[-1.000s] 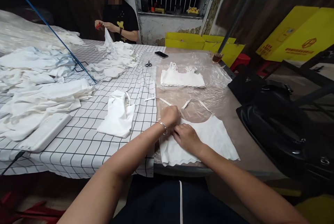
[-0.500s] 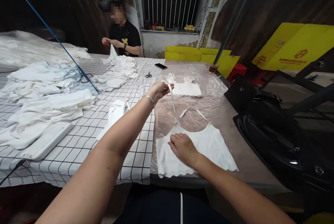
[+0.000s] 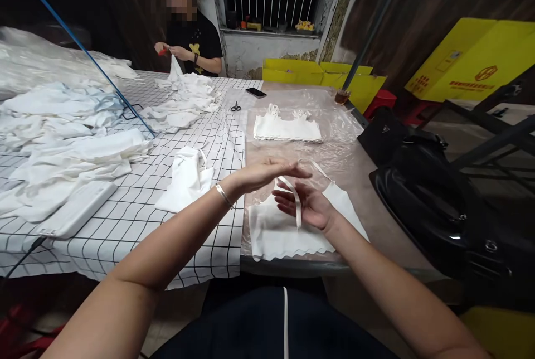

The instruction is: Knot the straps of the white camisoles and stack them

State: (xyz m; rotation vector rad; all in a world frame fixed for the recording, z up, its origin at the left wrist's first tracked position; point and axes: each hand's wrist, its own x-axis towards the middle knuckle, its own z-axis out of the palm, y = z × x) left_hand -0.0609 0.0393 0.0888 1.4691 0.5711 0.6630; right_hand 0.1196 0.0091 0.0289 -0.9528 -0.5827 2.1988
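A white camisole top (image 3: pixel 271 231) with a scalloped hem lies spread at the front of the table. My left hand (image 3: pixel 267 173), a bangle at its wrist, is stretched out flat above the top's neckline, palm down. Just below it, my right hand (image 3: pixel 311 205) is raised off the cloth with its fingers apart. One thin strap (image 3: pixel 298 211) comes out from under the left hand and hangs across the right hand's fingers; neither hand visibly grips it. The other strap (image 3: pixel 321 171) curves up behind the right hand, partly hidden by the fingers.
A stack of white tops (image 3: pixel 288 129) lies beyond my hands, with scissors (image 3: pixel 236 106) and a phone (image 3: pixel 256 92) nearby. Left are a folded white garment (image 3: pixel 184 180) and garment heaps (image 3: pixel 67 153). Black bags (image 3: pixel 422 192) sit right. Another person (image 3: pixel 192 41) handles white cloth.
My left hand has come back toward me from the far end of the strap and opened. My right hand has lifted from the top and turned, fingers spread. The strap now droops.
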